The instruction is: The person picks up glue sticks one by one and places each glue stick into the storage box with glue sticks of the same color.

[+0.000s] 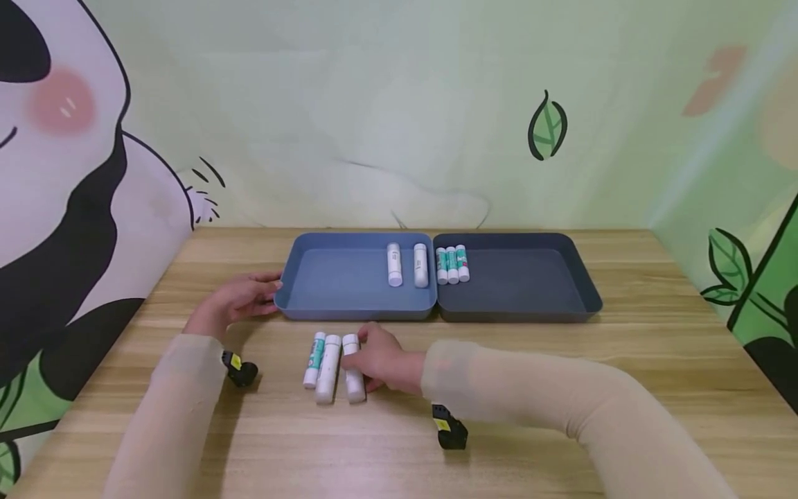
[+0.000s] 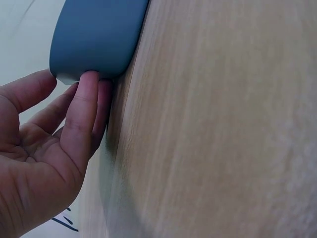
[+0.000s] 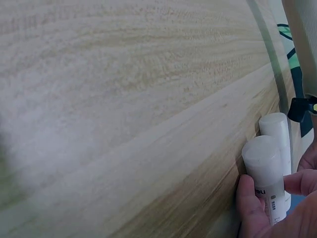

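My right hand (image 1: 388,357) pinches a large white glue stick (image 1: 353,381) between thumb and fingers, down at the tabletop. In the right wrist view this glue stick (image 3: 262,158) shows its frosted end and dark lettering. Just left of it lie another large white glue stick (image 1: 327,371) and a slimmer green-and-white glue stick (image 1: 314,360). My left hand (image 1: 246,296) touches the outer left end of the blue tray (image 1: 337,277). Its fairly straight fingers (image 2: 79,116) meet the tray's wall in the left wrist view. Two white glue sticks (image 1: 395,263) lie inside that tray.
A dark grey tray (image 1: 530,277) stands against the blue one's right side. Three green-and-white glue sticks (image 1: 451,265) lie side by side at its left end. Behind both trays rises a wall (image 1: 349,125) with painted figures. The wooden table (image 1: 299,450) extends in front.
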Demonstrator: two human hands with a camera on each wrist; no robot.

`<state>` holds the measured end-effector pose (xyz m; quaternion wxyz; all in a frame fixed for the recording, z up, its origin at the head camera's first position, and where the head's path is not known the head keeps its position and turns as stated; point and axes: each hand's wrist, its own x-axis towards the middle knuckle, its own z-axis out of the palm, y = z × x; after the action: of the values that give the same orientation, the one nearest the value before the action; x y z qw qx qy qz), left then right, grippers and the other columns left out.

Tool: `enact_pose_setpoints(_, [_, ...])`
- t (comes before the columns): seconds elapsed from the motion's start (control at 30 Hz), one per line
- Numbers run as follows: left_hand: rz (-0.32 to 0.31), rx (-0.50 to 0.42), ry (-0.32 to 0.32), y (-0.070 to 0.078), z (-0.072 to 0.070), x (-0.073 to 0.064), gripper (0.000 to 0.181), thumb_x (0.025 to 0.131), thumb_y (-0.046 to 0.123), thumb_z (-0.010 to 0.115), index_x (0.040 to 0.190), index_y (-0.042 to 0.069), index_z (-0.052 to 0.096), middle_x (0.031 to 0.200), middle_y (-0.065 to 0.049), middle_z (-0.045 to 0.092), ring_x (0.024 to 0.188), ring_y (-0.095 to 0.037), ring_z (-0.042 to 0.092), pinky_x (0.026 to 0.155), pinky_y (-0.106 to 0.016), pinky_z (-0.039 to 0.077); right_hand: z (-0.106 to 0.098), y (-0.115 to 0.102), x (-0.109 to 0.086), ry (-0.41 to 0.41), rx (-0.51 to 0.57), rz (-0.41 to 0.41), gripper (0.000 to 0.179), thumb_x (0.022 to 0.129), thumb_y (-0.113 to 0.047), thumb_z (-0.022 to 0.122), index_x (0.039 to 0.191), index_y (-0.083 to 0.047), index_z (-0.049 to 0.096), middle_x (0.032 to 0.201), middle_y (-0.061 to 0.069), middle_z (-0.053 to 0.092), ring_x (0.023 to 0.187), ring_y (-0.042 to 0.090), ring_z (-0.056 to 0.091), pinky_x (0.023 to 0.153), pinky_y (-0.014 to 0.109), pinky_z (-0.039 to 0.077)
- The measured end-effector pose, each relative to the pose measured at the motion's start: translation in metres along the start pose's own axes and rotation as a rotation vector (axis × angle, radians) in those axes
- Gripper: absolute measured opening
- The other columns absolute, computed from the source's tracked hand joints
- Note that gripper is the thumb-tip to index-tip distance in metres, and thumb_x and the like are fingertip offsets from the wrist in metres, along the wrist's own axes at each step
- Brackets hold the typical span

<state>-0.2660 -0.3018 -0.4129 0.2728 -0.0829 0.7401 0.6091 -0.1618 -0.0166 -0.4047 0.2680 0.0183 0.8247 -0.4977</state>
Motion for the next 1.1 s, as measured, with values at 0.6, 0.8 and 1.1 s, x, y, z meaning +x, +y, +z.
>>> enact_pose_setpoints(0.6, [0.015, -0.006, -0.003, -0.005, 0.0, -0.004, 0.064, 0.109, 0.016, 0.047, 0.164, 0.006, 0.015, 0.097, 0.014, 0.065, 0.089, 0.001, 0.064, 0.086, -0.018, 0.06, -0.001, 0.002, -0.005, -0.031, 0.178, 0.037, 0.056, 0.09, -0.004, 0.071, 0.138, -0.002, 0.043, 0.122, 0.023, 0.058, 0.085, 0.03, 0.071, 0.068, 0.041, 0.065])
enact_pose_setpoints(0.8, [0.022, -0.015, -0.001, -0.005, 0.0, -0.002, 0.065, 0.109, 0.016, 0.048, 0.164, 0.006, 0.016, 0.096, 0.015, 0.066, 0.088, 0.001, 0.065, 0.085, -0.018, 0.06, -0.011, -0.007, -0.003, -0.045, 0.225, 0.054, 0.055, 0.09, -0.004, 0.07, 0.138, -0.002, 0.043, 0.123, 0.022, 0.059, 0.089, 0.028, 0.067, 0.071, 0.04, 0.065])
enact_pose_setpoints(1.1, [-0.001, -0.007, -0.005, -0.002, -0.001, -0.001, 0.065, 0.109, 0.018, 0.047, 0.164, 0.007, 0.015, 0.096, 0.015, 0.066, 0.089, 0.0, 0.064, 0.084, -0.018, 0.06, -0.031, -0.022, -0.004, -0.081, 0.298, 0.051, 0.057, 0.091, -0.005, 0.067, 0.142, -0.003, 0.042, 0.12, 0.019, 0.061, 0.094, 0.024, 0.062, 0.058, 0.026, 0.059])
